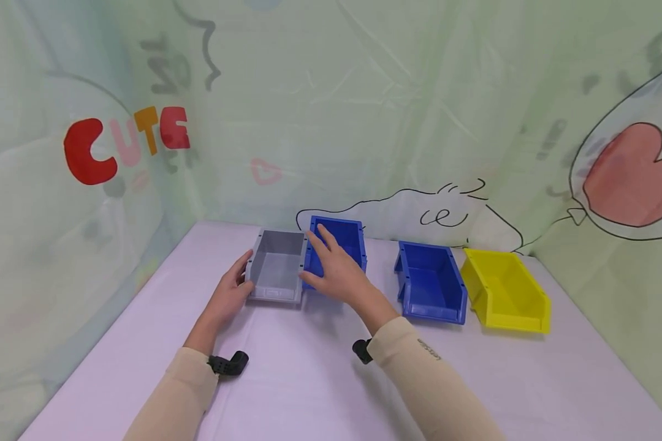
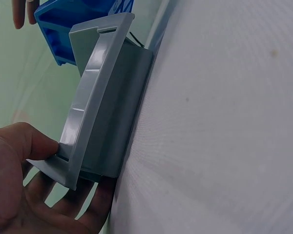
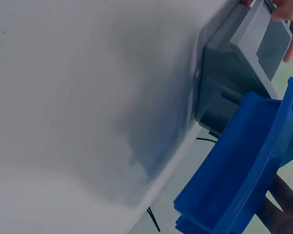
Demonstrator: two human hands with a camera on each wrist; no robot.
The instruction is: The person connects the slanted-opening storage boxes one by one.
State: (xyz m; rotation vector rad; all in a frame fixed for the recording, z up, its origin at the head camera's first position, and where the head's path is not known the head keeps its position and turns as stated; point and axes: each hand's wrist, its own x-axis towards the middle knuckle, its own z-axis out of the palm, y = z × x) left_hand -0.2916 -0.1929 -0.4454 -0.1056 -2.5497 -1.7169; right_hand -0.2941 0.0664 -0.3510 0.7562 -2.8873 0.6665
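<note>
In the head view, my left hand (image 1: 227,295) grips the left side of a grey plastic storage bin (image 1: 277,267). Its thumb (image 2: 41,146) presses the front lip in the left wrist view, with the other fingers around the side. My right hand (image 1: 339,274) holds a blue storage bin (image 1: 346,236) just right of the grey one, its spread fingers reaching over the opening. The right wrist view shows this blue bin (image 3: 239,161) tilted and raised off the table, a shadow beneath it. Its left edge overlaps the grey bin's right rim from above.
A second blue bin (image 1: 427,285) stands to the right on the white tabletop (image 1: 309,380). Beside it, farther right, is a yellow bin (image 1: 507,291). A printed curtain (image 1: 331,122) hangs close behind the table and along both sides.
</note>
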